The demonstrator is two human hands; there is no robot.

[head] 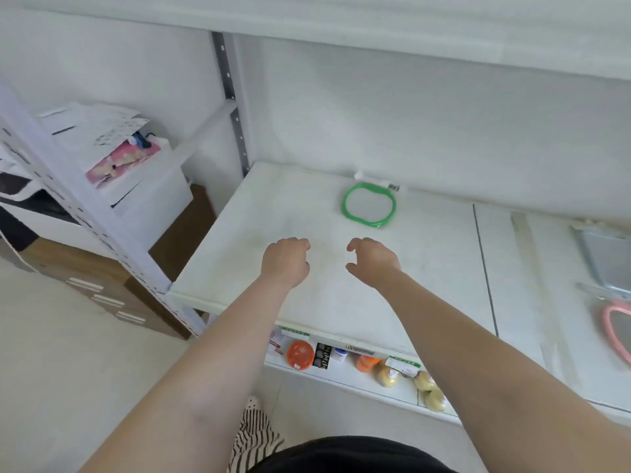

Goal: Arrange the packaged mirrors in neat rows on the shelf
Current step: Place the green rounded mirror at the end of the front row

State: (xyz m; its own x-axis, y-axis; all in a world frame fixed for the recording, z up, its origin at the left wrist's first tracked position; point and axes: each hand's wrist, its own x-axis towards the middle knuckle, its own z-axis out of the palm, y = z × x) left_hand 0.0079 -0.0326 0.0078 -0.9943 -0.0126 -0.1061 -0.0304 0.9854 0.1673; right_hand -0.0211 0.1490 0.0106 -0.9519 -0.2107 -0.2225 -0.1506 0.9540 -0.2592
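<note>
A green-rimmed packaged mirror (369,205) lies flat near the back of the white shelf (259,213), its header card against the back wall. A pink-rimmed packaged mirror (616,327) and a grey packaged one (604,257) lie at the right edge of the view. My left hand (286,261) hovers over the shelf's middle with its fingers curled under and nothing in it. My right hand (372,259) is beside it, a hand's width away, fingers bent and apart, holding nothing. Both hands are in front of the green mirror and apart from it.
A lower shelf (345,378) holds small goods: an orange round item, bottles, yellow packets. A metal upright (235,110) stands at the shelf's back left corner. To the left another rack carries white boxes and papers (112,145), with cardboard boxes on the floor.
</note>
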